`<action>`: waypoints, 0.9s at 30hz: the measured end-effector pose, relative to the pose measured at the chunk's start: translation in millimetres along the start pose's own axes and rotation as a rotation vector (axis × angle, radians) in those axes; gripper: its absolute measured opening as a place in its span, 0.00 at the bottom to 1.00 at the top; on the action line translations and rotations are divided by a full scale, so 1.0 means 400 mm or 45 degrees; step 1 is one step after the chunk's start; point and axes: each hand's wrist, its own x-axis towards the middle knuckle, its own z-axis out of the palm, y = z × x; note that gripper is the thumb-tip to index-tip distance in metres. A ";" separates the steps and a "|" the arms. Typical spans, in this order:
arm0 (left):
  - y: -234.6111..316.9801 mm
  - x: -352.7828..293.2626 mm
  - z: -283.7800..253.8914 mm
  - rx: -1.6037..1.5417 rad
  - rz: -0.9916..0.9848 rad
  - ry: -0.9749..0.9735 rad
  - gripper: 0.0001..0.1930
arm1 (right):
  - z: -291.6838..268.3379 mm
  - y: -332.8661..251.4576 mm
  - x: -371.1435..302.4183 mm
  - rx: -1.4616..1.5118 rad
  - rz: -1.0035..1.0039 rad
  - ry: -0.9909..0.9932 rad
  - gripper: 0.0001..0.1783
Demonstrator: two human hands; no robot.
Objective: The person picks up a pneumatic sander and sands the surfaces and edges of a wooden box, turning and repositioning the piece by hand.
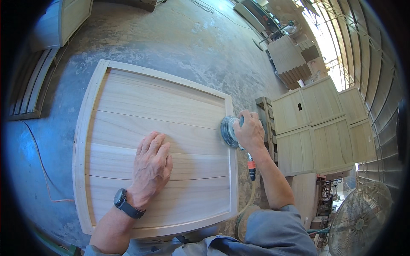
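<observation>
- Pale wood makes up the framed panel in front of you, with boards running side to side, thin dark seams and soft, streaky grain.
- Its narrow raised frame borders the boards; the whole panel lies between you and the open concrete floor.
- Markings on your dark wristwatch are too small to read, as is any lettering on the sander.
- That sander, round and blue-grey, sits at the panel's right-hand rail; whether its pad lies flat, you cannot tell from here.
- Your right hand is curled closed around the sander's body, above a red-and-black hose connector.
- Your left hand rests palm down on the boards, fingers loosely together and slightly bent, grasping nothing.
</observation>
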 end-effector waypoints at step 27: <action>-0.002 0.009 0.001 0.026 -0.020 -0.021 0.14 | 0.047 -0.103 0.415 0.026 0.055 -0.002 0.28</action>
